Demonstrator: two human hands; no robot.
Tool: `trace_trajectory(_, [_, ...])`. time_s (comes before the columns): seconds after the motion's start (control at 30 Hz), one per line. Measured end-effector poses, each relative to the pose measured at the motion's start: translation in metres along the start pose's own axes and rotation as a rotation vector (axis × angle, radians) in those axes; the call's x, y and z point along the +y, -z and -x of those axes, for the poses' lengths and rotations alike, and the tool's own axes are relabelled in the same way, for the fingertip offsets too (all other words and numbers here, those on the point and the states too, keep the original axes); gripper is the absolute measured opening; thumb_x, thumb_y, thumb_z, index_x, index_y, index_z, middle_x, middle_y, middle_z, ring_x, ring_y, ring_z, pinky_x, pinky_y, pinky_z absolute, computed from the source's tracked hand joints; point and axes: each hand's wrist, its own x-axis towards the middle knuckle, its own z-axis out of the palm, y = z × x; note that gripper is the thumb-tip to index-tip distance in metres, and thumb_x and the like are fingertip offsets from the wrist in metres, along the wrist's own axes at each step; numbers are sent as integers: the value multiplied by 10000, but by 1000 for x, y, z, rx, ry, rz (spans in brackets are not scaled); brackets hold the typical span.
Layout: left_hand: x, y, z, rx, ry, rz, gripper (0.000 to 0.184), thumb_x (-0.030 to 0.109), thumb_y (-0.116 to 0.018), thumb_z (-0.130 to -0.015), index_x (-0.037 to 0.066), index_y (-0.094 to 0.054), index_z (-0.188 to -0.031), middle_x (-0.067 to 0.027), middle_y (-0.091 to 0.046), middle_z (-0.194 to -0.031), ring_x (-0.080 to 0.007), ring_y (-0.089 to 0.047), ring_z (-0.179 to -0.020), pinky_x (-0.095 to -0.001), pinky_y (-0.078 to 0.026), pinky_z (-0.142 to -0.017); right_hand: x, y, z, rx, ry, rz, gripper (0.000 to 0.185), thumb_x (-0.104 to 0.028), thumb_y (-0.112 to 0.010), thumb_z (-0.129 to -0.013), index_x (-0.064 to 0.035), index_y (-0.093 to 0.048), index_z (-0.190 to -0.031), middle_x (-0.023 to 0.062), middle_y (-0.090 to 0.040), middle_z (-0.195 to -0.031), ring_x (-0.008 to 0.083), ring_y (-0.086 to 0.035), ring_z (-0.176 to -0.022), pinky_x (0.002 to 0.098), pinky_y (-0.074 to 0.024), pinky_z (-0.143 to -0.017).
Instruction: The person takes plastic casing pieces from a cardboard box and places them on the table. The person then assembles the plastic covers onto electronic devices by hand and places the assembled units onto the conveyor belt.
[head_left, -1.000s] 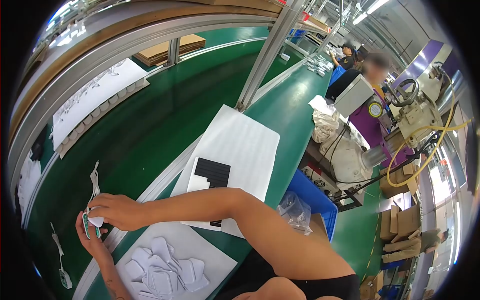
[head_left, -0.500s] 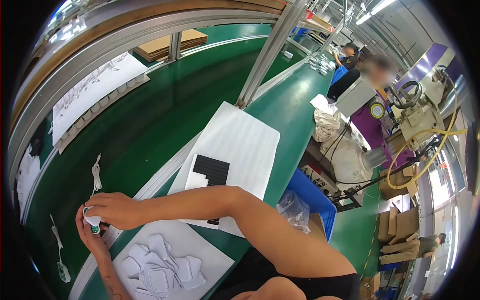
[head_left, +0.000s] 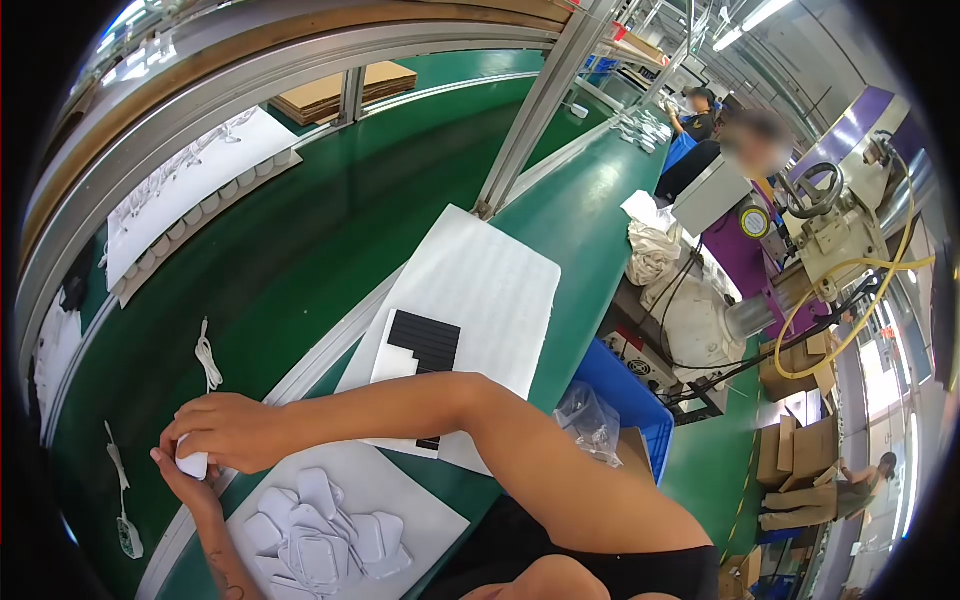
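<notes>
A small white casing (head_left: 191,458) sits between my two hands at the lower left. My left hand (head_left: 186,484) cups it from below and the left, while my right hand (head_left: 228,432) presses its fingers on it from above. A bundled white cable (head_left: 207,362) lies just beyond my right hand. Nearer to me, a heap of white rounded covers (head_left: 318,545) rests on a white sheet (head_left: 440,518). To the left, a second cable (head_left: 118,465) ends in a part with a green circuit board (head_left: 128,538).
Black strips (head_left: 425,335) lie on white foam sheets (head_left: 500,270). A metal post (head_left: 535,115) rises behind them. To the right are a blue bin (head_left: 650,405) with a plastic bag, a machine (head_left: 830,240), and cartons (head_left: 800,450). People are at the far right.
The green board between my hands is no longer visible, and the white casing now shows there. My fingers have shifted around it. The bundled cable has moved slightly right.
</notes>
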Motion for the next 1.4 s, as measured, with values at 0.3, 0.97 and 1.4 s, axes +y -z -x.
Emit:
trace_trajectory(0.3, [6, -5, 3, -104, 6, -19, 774, 636, -221, -1105, 8, -649, -1255, -78, -694, -951, -97, -625, -626, -203, -423, -411, -4, -4, 2, 8, -24, 91, 425, -17, -817, -639, -71, -736, -1053, 87, -675, -1243, 341, -602, -1170, 450, -527, -956])
trace_trajectory(0.97, [20, -12, 12, -154, -7, -65, 800, 657, -235, -1102, -18, -633, -1261, -86, -691, -938, -99, -623, -609, -211, -407, -392, -7, 4, 1, -89, 8, 128, 477, -46, -829, -652, -79, -734, -1118, 78, -648, -1317, 318, -612, -1188, 430, -550, -920])
trace_trajectory(1.4, [22, -14, 10, -149, 0, -76, 800, 646, -227, -1107, -19, -640, -1268, -82, -684, -926, -95, -602, -576, -210, -394, -390, -2, 3, 2, -84, 8, 113, 491, -41, -828, -664, -84, -732, -1144, 86, -641, -1313, 320, -599, -1218, 428, -556, -927])
